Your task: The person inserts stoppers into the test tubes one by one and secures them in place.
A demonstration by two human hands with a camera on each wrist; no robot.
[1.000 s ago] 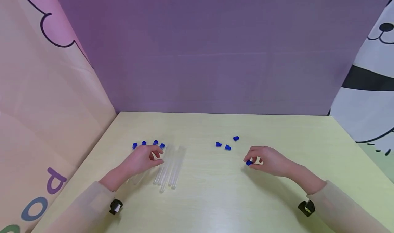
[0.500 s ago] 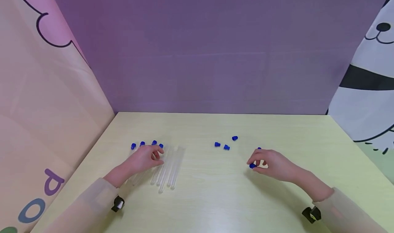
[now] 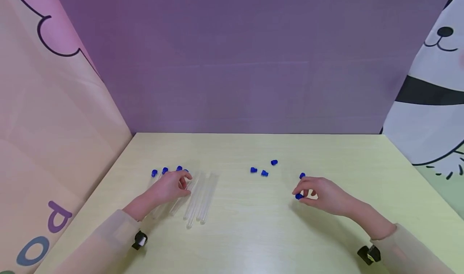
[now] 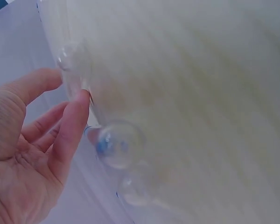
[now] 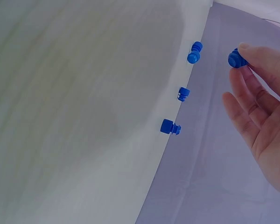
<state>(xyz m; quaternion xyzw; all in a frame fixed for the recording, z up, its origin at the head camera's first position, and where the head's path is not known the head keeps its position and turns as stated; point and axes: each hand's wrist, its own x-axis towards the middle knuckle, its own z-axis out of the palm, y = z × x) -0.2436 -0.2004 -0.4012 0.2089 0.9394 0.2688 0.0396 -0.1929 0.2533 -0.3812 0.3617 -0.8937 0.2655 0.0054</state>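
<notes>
My left hand [image 3: 164, 191] is over the left-hand group of clear tubes. Its thumb and index fingertip pinch a clear test tube [image 3: 179, 205] that slants away from the others; in the left wrist view, the tube's rounded end [image 4: 67, 57] shows beside the fingers. My right hand [image 3: 322, 193] holds a blue stopper [image 3: 299, 196] between thumb and index finger above the table. The right wrist view shows this stopper [image 5: 236, 59] with a ribbed plug, the other fingers loosely bent. Several tubes without caps [image 3: 203, 197] lie just right of my left hand.
Blue caps [image 3: 154, 173] top tubes left of and partly beneath my left hand. Three loose blue stoppers [image 3: 264, 173] lie mid-table, and another stopper [image 3: 302, 175] sits just behind my right hand. A purple backdrop [image 3: 232, 64] rises at the pale table's [image 3: 246, 225] far edge.
The tube at my left fingers has swung left, away from the uncapped group. My right hand has shifted slightly right and nearer with its stopper, exposing a stopper behind it. The view has shifted slightly.
</notes>
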